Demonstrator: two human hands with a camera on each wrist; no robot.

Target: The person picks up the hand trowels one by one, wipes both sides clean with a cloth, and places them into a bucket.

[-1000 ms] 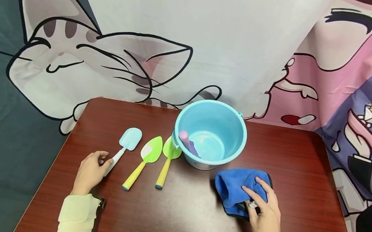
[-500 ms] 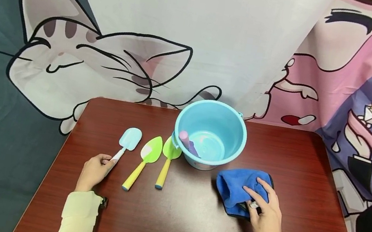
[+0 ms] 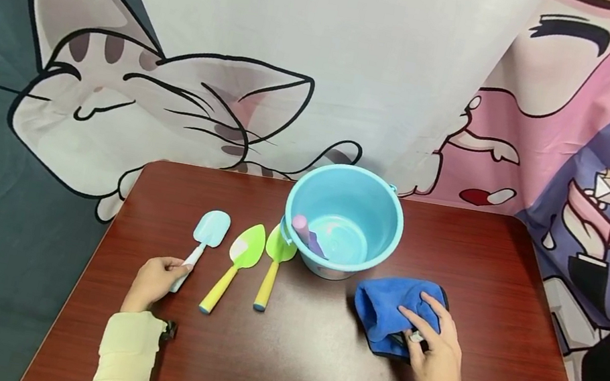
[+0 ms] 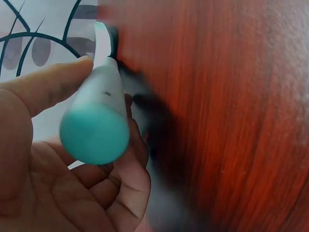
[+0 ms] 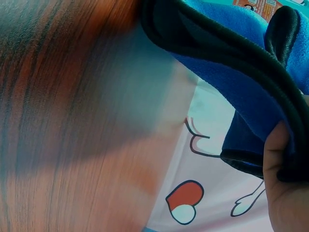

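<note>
In the head view, a light blue toy shovel [image 3: 212, 228] lies at the left of the table, blade pointing away. My left hand [image 3: 150, 282] pinches its pale handle. The left wrist view shows the thumb along one side of the handle [image 4: 95, 133], its teal end facing the camera, and the other fingers curled beneath. On the right, my right hand [image 3: 438, 364] grips a folded blue cloth [image 3: 397, 306] with dark edging. Seen from the right wrist, the cloth [image 5: 212, 72] hangs in folds; most of that hand is out of frame.
A light blue bucket [image 3: 378, 227] stands at the table's back middle, with a purple tool [image 3: 303, 228] inside. Between it and my left hand lie two green-bladed, yellow-handled trowels [image 3: 248, 249], one partly behind the bucket's handle. A printed curtain [image 3: 333, 32] hangs behind the table [image 3: 275, 362].
My left hand has moved slightly right and taken hold of the toy shovel's handle. The shovel lies nearly where it was. My right hand and the cloth are almost unchanged.
</note>
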